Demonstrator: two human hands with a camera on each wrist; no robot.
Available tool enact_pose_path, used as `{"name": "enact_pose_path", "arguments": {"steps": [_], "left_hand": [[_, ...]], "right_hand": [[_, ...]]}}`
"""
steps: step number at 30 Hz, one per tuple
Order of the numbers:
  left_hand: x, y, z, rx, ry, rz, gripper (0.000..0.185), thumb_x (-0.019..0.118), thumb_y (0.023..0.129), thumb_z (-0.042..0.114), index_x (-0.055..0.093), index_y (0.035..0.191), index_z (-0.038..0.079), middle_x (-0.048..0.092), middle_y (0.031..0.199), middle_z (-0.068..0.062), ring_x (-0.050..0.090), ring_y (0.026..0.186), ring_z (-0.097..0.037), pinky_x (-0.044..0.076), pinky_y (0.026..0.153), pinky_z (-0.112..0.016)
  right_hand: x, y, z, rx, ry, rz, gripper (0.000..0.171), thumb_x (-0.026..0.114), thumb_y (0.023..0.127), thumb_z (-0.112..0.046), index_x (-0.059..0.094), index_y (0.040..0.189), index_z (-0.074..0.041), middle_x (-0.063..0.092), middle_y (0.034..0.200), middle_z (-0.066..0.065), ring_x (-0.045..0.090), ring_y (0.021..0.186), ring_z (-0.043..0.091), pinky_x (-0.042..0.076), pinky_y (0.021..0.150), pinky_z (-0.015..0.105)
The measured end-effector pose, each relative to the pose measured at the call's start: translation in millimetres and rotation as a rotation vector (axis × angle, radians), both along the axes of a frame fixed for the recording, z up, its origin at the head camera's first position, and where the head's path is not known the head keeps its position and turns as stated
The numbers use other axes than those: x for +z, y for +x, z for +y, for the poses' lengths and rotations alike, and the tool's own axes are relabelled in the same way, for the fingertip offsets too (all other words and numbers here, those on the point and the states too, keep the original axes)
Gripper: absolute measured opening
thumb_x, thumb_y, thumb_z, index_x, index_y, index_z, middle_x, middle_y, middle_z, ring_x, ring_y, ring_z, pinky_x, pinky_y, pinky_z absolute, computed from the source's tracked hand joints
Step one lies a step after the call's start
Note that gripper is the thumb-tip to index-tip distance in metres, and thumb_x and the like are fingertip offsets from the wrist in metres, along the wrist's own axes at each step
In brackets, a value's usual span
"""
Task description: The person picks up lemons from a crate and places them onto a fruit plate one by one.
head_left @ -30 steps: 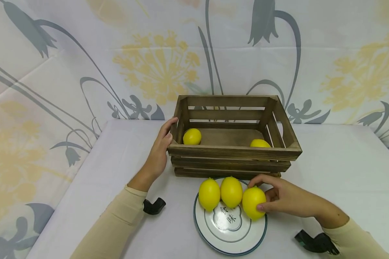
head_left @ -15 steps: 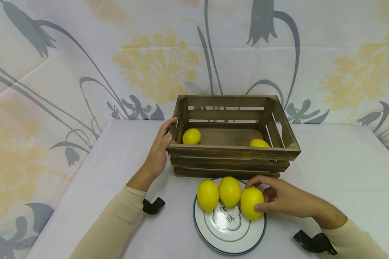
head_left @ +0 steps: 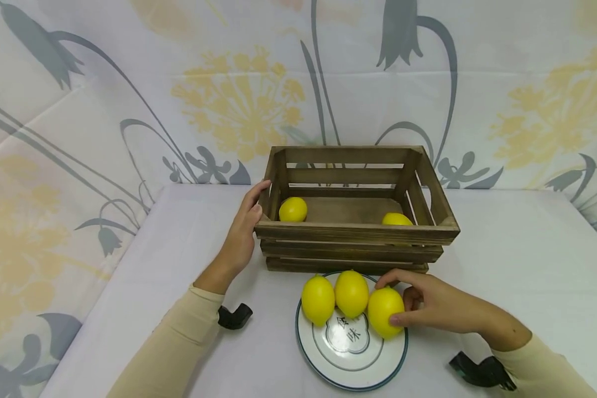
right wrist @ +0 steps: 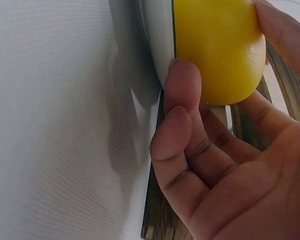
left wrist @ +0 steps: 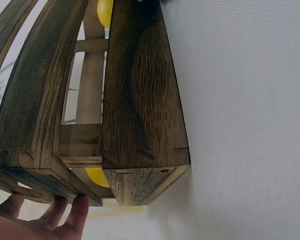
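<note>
The right hand pinches the rightmost oval yellow lemon on the round white blue-rimmed plate, its long axis towards the brown slatted wooden crate; the left hand, farther off, rests extended fingers against the crate's left end.

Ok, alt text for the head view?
Right hand grips the rightmost lemon of three on a plate; left hand touches the left end of a wooden crate behind it. Two more lemons lie inside the crate.
</note>
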State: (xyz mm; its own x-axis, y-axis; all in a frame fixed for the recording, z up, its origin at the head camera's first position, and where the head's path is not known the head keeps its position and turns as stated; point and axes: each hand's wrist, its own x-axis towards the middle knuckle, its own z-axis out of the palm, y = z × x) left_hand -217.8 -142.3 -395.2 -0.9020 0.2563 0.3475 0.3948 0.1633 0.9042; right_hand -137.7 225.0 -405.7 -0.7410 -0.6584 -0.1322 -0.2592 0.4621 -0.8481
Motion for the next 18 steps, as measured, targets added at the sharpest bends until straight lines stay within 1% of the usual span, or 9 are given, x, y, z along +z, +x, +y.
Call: {"name": "enact_pose_path", "arguments": {"steps": [6,8,12,18], "left_hand": [[-0.3,-0.7,1.2,-0.003,-0.004,0.0,0.055,0.024,0.105,0.033,0.028,0.157,0.017,0.019,0.166,0.0,0.013,0.154,-0.017,0.01,0.125,-0.051],[-0.6,-0.7,1.3,-0.003,-0.004,0.0,0.055,0.024,0.105,0.033,0.028,0.157,0.017,0.019,0.166,0.0,0.013,0.154,-0.017,0.011,0.125,-0.051],[-0.2,-0.5,1.3,-0.006,0.002,0.0,0.055,0.023,0.104,0.033,0.028,0.157,0.017,0.019,0.166,-0.001,0.013,0.154,-0.018,0.011,0.125,-0.052],[0.0,-0.2,0.3,0.0,0.021,0.004,0.055,0.023,0.104,0.031,0.029,0.156,0.015,0.02,0.165,-0.002,0.015,0.153,-0.018,0.01,0.124,-0.05]], "right_hand": [[1.9,1.5,1.1,-0.003,0.018,0.013,0.046,0.074,0.09,-0.023,0.055,0.131,-0.012,0.061,0.108,0.006,0.056,0.071,0.011,0.049,0.062,0.024],[3.6,2.5,1.4,-0.006,0.032,0.04,0.046,0.075,0.09,-0.025,0.056,0.131,-0.013,0.062,0.109,0.005,0.057,0.073,0.01,0.05,0.064,0.024],[7.1,4.1,1.5,-0.014,0.047,0.128,0.048,0.076,0.089,-0.028,0.058,0.13,-0.012,0.064,0.113,0.001,0.059,0.074,0.008,0.052,0.065,0.024],[15.9,5.0,0.9,-0.048,0.096,0.232,0.05,0.076,0.088,-0.033,0.059,0.13,-0.013,0.061,0.098,0.001,0.056,0.071,0.004,0.05,0.06,0.023]]}}
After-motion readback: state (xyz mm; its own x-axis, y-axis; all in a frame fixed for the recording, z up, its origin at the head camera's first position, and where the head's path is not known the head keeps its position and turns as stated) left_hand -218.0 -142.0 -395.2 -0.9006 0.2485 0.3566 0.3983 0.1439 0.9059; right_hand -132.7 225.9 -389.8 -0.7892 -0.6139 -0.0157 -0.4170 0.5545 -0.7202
